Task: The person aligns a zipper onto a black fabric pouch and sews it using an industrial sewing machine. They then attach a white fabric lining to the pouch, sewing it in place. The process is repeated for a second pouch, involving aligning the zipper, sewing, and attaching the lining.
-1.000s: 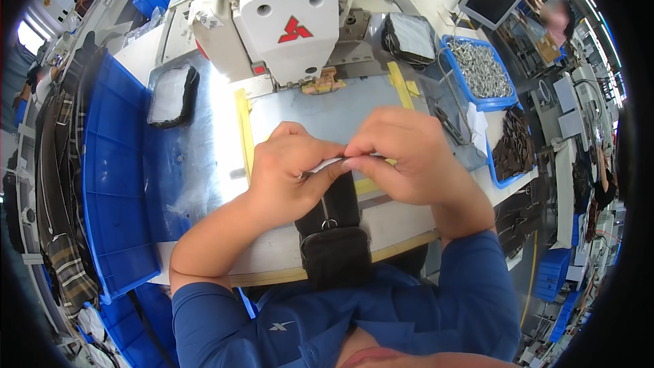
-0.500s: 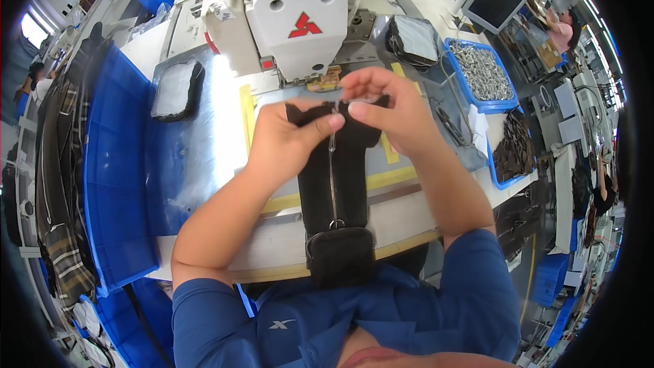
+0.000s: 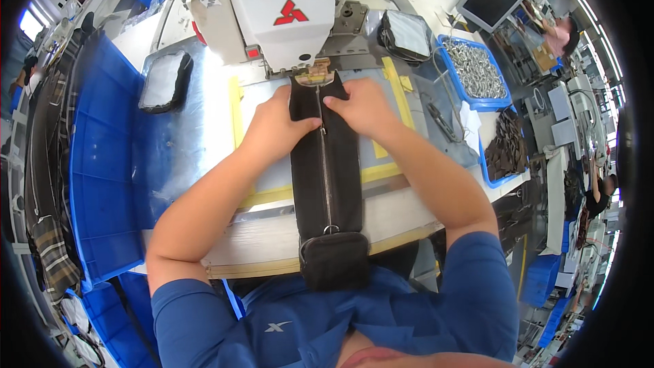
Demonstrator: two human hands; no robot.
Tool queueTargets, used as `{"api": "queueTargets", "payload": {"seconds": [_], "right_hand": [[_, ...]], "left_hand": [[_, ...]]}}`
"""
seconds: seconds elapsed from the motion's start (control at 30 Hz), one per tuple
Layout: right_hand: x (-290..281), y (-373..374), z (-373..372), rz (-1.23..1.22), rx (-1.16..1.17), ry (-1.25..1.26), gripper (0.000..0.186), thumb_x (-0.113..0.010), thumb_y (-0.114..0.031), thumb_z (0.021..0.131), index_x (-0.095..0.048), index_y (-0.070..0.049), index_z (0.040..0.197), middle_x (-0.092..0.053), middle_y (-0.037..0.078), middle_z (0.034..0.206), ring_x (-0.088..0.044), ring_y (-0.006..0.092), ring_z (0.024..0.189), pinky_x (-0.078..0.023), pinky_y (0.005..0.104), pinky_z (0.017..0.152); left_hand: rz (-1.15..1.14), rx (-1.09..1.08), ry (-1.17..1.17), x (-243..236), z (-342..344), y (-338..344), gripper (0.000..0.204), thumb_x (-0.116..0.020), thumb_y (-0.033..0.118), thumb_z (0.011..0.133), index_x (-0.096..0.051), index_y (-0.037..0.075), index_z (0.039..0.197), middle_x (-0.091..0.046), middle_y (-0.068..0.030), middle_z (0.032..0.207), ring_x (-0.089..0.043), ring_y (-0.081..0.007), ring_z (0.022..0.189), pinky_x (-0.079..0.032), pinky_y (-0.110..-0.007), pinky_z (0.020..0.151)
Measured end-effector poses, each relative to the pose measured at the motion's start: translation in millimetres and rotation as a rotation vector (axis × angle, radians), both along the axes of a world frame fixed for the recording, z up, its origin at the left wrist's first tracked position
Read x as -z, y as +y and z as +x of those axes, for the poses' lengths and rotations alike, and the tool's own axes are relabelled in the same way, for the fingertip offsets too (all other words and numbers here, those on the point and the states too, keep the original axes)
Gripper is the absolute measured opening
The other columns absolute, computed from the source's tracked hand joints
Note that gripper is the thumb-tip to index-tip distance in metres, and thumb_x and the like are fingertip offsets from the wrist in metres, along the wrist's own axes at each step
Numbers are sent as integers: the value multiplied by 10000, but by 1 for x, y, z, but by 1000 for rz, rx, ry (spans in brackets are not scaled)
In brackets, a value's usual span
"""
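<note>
As both hands work close below the head of a white sewing machine (image 3: 286, 10), a black zippered strip (image 3: 306, 187) lies lengthwise across the table, its far end just beside the brass-coloured fitting (image 3: 317, 75). The left hand (image 3: 272, 123) pinches the strip's left edge and the right hand (image 3: 364, 105) its right, thumbs on top, other fingertips hidden; the hands stay apart, the right slightly farther out. Between them runs a metal zipper (image 3: 328, 191), its slider (image 3: 323, 130) near the left thumb. At the near end, a black pouch (image 3: 334, 260) overhangs the table edge (image 3: 262, 269).

Its weight could drag the strip nearward and off line should the pinch loosen. An uneven pull between the hands might skew the zipper, and the flared far corners look liable to fold. The gravest risk appears to be to the fingers, should the head descend while they are so close.
</note>
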State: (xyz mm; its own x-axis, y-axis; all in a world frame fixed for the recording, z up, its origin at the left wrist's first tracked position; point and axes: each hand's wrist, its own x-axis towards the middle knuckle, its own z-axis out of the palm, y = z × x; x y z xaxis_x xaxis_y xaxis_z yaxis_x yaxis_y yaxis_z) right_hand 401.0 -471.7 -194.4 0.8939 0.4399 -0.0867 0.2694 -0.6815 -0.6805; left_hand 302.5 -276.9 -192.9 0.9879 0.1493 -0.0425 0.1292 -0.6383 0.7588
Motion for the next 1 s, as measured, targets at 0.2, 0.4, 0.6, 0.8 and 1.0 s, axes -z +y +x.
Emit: {"api": "queueTargets", "payload": {"seconds": [0.2, 0.4, 0.6, 0.8, 1.0], "right_hand": [[10, 2, 9, -85, -40, -172, 375, -824, -310, 907, -759, 59, 914, -713, 250, 789, -706, 408, 750, -546, 469, 704], [2, 6, 20, -109, -66, -123, 412, -793, -312, 929, -737, 96, 939, -732, 302, 921, -709, 495, 918, -561, 537, 852], [-24, 10, 29, -226, -146, 3, 349, -805, -274, 917, -726, 58, 992, -724, 278, 1026, -699, 469, 1013, -556, 515, 881], [-3, -7, 15, -8, -420, -764, 411, -846, -249, 846, -630, -41, 1127, -644, 167, 1130, -645, 428, 1090, -520, 539, 926], [4, -10, 12, -50, -610, -539, 538, -836, -306, 852, -638, 39, 1214, -644, 256, 1383, -634, 409, 1277, -482, 517, 1151]], "left_hand": [[595, 341, -257, -6, -20, 1, 956, -889, 587, 775, -605, -39, 1440, -689, -246, 1335, -674, -421, 1215, -523, -495, 1054], [665, 421, -442, 18, -1, 5, 975, -817, 645, 804, -608, -72, 1430, -634, -218, 1442, -596, -397, 1342, -470, -477, 1136], [631, 473, -322, 8, 12, 5, 1033, -800, 703, 782, -610, -86, 1421, -633, -212, 1448, -615, -369, 1274, -487, -471, 1100], [565, 522, -316, 5, 19, 9, 1059, -823, 710, 743, -616, -93, 1402, -630, -220, 1442, -608, -382, 1262, -481, -478, 1098], [469, 541, -324, 10, 24, 9, 1045, -873, 643, 725, -587, -105, 1396, -573, -272, 1491, -558, -428, 1381, -428, -511, 1204]]}}
